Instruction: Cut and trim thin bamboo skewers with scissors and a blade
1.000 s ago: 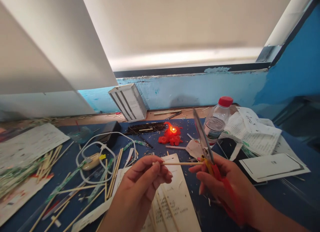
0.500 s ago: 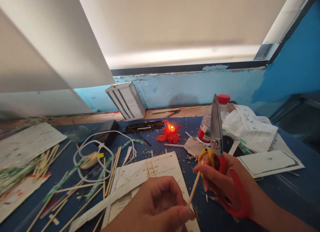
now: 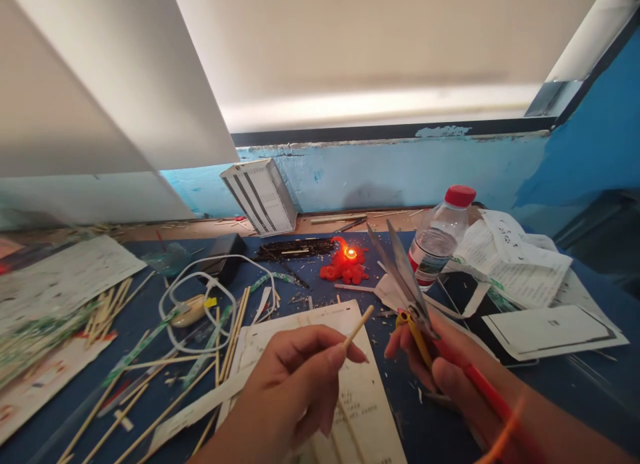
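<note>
My left hand (image 3: 307, 377) pinches a short wooden stick (image 3: 359, 327) between thumb and forefinger, its tip pointing up and right above a printed sheet (image 3: 370, 411). To the right, my right hand (image 3: 440, 364) grips red and yellow scissors (image 3: 407, 287), their blades parted and pointing up and left. The stick and the blades are apart. Beyond the hands, a lit red candle (image 3: 345, 264) stands in a spread of melted red wax. A bundle of dark sticks (image 3: 297, 249) lies just left of the flame.
A bottle with a red cap (image 3: 437, 241) stands behind the scissors, near crumpled papers (image 3: 520, 257). Loose wooden sticks (image 3: 173, 407) and a white cable (image 3: 165, 317) lie at the left. A box (image 3: 263, 197) leans near the wall.
The stick is now only in my left hand, clear of my right fingers. The scissors have opened and tilted left. My left hand has risen, and the view has shifted slightly.
</note>
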Demonstrator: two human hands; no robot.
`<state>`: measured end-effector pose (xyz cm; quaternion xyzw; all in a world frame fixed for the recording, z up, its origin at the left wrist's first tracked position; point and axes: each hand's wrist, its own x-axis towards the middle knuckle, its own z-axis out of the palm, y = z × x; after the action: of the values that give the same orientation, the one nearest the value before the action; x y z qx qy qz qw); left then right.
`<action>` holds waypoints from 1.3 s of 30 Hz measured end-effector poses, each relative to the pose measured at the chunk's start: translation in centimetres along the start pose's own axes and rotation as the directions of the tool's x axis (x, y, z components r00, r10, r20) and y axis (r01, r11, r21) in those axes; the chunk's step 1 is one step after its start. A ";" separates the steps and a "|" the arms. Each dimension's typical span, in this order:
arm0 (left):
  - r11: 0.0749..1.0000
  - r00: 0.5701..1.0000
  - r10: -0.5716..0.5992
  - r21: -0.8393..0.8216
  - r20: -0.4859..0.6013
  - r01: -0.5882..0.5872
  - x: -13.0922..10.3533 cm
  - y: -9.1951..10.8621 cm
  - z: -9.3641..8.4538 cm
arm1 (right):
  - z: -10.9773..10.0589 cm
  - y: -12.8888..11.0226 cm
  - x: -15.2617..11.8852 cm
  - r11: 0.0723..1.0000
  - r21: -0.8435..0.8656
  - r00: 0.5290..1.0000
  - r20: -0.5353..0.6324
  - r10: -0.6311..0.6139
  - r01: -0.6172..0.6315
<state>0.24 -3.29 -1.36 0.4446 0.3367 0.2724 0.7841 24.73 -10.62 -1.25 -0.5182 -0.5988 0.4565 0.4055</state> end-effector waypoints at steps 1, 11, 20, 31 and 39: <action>0.999 1.000 0.031 0.010 -0.005 -0.031 0.0 0.4 -0.1 | -0.2 -0.5 0.0 1.000 -0.018 0.999 0.029 0.015 -0.014; 0.996 0.996 0.080 -0.032 -0.037 -0.082 -0.3 1.2 -0.2 | -0.4 -2.2 0.8 0.988 -0.145 0.968 0.238 0.084 -0.050; 0.997 1.000 -0.010 -0.072 0.003 0.010 0.0 1.7 -0.2 | 0.1 -1.2 1.3 0.978 -0.193 0.947 0.290 0.135 -0.080; 0.999 1.000 -0.006 -0.039 0.024 0.007 0.2 1.2 -1.0 | 0.1 -0.2 1.3 0.957 -0.279 0.941 0.295 0.164 -0.080; 0.994 0.998 -0.023 -0.101 0.061 0.029 0.0 1.5 -0.5 | 0.0 -0.6 1.1 0.964 -0.256 0.939 0.307 0.157 -0.078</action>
<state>-0.37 -2.35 -0.22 0.4077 0.3043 0.2657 0.8189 24.45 -9.51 -0.60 -0.5162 -0.6758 0.4835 0.2075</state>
